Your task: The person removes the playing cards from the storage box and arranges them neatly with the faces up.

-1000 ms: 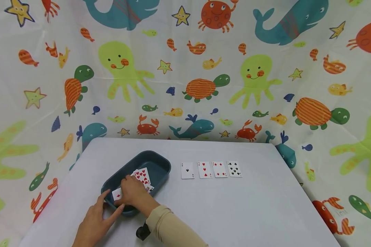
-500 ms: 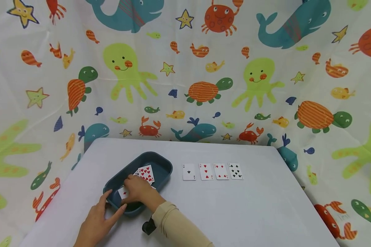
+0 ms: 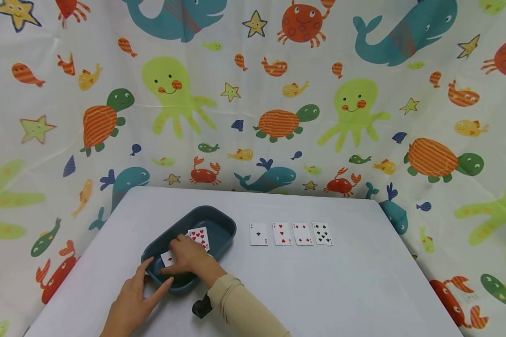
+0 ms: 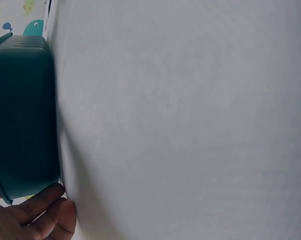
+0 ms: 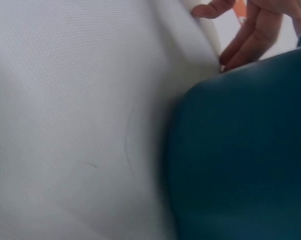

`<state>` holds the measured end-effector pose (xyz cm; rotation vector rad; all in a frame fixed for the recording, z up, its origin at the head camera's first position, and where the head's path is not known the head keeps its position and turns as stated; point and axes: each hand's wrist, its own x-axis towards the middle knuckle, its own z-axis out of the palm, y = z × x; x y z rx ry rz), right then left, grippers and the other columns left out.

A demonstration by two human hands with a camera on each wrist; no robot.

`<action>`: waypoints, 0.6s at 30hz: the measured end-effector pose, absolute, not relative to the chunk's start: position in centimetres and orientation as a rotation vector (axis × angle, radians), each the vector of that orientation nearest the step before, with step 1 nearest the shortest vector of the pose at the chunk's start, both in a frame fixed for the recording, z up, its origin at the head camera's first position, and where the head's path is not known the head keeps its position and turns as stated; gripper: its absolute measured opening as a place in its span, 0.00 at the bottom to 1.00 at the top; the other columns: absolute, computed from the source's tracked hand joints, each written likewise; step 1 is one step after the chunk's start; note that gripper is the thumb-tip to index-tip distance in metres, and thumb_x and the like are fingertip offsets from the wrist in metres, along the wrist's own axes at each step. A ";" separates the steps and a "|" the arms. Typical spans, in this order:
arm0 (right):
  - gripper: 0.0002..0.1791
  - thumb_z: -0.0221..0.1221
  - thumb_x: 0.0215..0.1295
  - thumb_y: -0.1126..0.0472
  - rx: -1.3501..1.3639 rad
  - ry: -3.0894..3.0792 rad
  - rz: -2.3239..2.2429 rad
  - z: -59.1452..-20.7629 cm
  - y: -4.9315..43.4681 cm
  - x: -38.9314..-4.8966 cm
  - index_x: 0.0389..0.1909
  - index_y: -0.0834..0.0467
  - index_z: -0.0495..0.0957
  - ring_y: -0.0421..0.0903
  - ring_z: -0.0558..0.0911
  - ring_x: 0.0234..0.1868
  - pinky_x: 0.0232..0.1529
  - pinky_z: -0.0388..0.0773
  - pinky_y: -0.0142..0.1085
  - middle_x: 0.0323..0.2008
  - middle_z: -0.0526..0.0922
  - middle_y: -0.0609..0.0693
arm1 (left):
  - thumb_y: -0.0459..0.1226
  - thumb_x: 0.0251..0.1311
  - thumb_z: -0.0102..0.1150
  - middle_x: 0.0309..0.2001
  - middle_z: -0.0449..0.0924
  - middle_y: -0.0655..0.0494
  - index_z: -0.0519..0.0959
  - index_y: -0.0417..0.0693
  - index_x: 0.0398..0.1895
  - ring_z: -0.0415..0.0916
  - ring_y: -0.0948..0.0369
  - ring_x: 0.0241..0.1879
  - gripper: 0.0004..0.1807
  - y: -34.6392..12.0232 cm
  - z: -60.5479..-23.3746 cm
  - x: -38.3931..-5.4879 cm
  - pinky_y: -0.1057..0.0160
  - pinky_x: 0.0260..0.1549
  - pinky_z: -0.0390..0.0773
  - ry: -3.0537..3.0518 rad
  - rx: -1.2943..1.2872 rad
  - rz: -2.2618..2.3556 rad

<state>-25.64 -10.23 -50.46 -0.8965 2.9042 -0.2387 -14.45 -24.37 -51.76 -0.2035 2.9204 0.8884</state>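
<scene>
A dark blue plastic tub (image 3: 222, 243) stands at the left of the table, playing cards inside. My left hand (image 3: 128, 299) grips its near left corner, thumb and fingers on either side. In the left wrist view the fingertips lie against the tub's end wall. My right hand (image 3: 189, 257) reaches into the tub over the cards, thumb stretched out apart from the fingers. Beside it shows a card with a red diamond (image 3: 167, 259), partly covered. A many-hearts card (image 3: 199, 237) lies just beyond the fingers. I cannot tell whether the right fingers hold a card.
Right of the tub several face-up cards lie in a row: an ace of clubs (image 3: 259, 234), a hearts card (image 3: 282, 234), a diamonds card (image 3: 302, 233) and a spades card (image 3: 322, 233). The white table (image 3: 341, 285) ends at a curtain (image 3: 244, 61) with sea animals.
My right thumb has spread leftward from the fingers, and the fingers have shifted slightly within the tub. The diamond card has slid a little. The left hand keeps its hold; the row is unchanged.
</scene>
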 end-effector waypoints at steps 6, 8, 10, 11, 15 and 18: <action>0.39 0.74 0.48 0.30 -0.837 2.937 -0.236 -50.4 -10.4 -25.6 0.59 0.43 0.79 0.33 0.75 0.49 0.50 0.78 0.28 0.53 0.77 0.38 | 0.73 0.59 0.54 0.64 0.65 0.19 0.50 0.39 0.78 0.68 0.30 0.60 0.60 -24.5 -51.9 -14.6 0.27 0.53 0.72 2.899 -0.216 0.888; 0.41 0.74 0.45 0.28 -0.813 2.957 -0.246 -50.4 -10.3 -25.6 0.59 0.44 0.79 0.34 0.75 0.49 0.51 0.77 0.29 0.52 0.77 0.38 | 0.74 0.59 0.54 0.64 0.65 0.19 0.50 0.39 0.78 0.69 0.29 0.60 0.60 -24.5 -51.9 -14.6 0.27 0.52 0.72 2.897 -0.216 0.887; 0.45 0.73 0.43 0.25 -0.773 2.991 -0.244 -50.5 -10.3 -25.6 0.60 0.45 0.78 0.35 0.74 0.51 0.56 0.76 0.30 0.54 0.76 0.39 | 0.73 0.59 0.54 0.64 0.66 0.20 0.51 0.39 0.77 0.69 0.29 0.60 0.59 -24.6 -52.0 -14.6 0.27 0.51 0.73 2.905 -0.208 0.887; 0.47 0.72 0.42 0.23 -0.732 3.006 -0.238 -50.5 -10.3 -25.6 0.61 0.45 0.77 0.36 0.74 0.52 0.58 0.75 0.31 0.55 0.76 0.40 | 0.73 0.59 0.55 0.64 0.67 0.20 0.51 0.39 0.77 0.69 0.29 0.60 0.59 -24.6 -52.1 -14.5 0.27 0.51 0.73 2.909 -0.203 0.888; 0.52 0.71 0.38 0.21 -0.598 3.035 -0.199 -50.5 -10.5 -25.3 0.62 0.47 0.75 0.38 0.73 0.57 0.65 0.72 0.34 0.57 0.76 0.41 | 0.72 0.59 0.56 0.60 0.72 0.24 0.52 0.39 0.77 0.71 0.32 0.58 0.58 -24.6 -52.1 -14.5 0.27 0.51 0.73 2.924 -0.195 0.895; 0.52 0.71 0.38 0.21 -0.559 3.025 -0.200 -50.5 -10.5 -25.2 0.62 0.48 0.74 0.39 0.73 0.57 0.64 0.72 0.34 0.56 0.76 0.41 | 0.72 0.59 0.56 0.58 0.75 0.28 0.53 0.39 0.77 0.72 0.34 0.57 0.59 -24.5 -52.0 -14.5 0.28 0.51 0.74 2.926 -0.195 0.894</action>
